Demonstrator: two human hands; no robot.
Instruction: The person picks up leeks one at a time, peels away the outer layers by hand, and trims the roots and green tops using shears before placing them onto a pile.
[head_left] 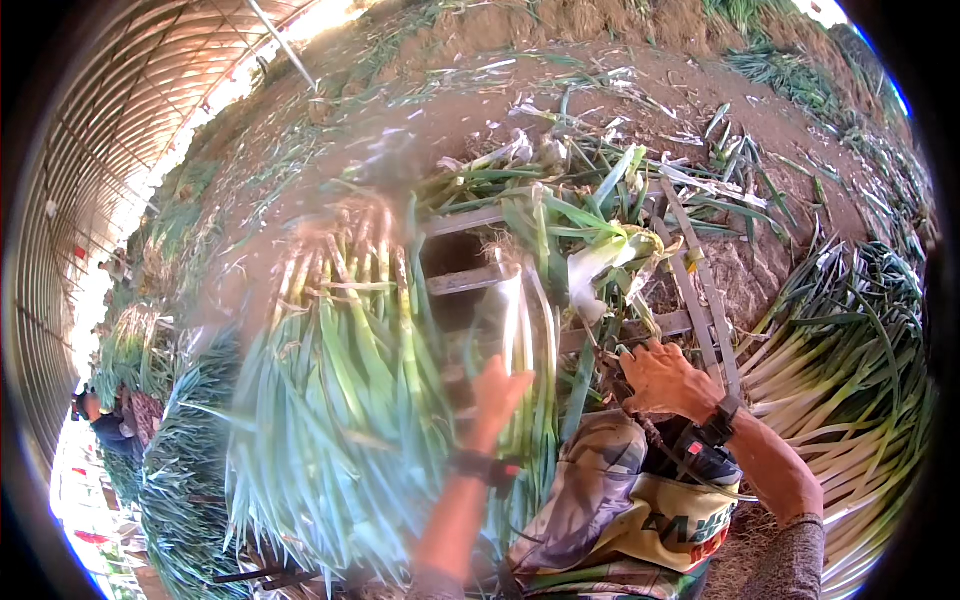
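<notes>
Soil floor point(690, 80): stripped green onions point(830, 420) right look done, rooty green onions point(345, 400) left remain; my left grip point(497, 395), right grip point(668, 380): can't tell.

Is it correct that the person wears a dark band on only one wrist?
No, a dark wristband is visible behind the left hand, and a second wristband is visible behind the right hand.

The left hand point(499, 393) is blurred; whether it touches the stalks point(512, 325) is unclear. The right hand point(668, 382) hides part of a dark object point(611, 376). The left bundle point(345, 375) has smeared roots point(370, 215); the lower edge cuts both sleeves point(795, 555); a distant person point(114, 430) is too small for detail.
</notes>
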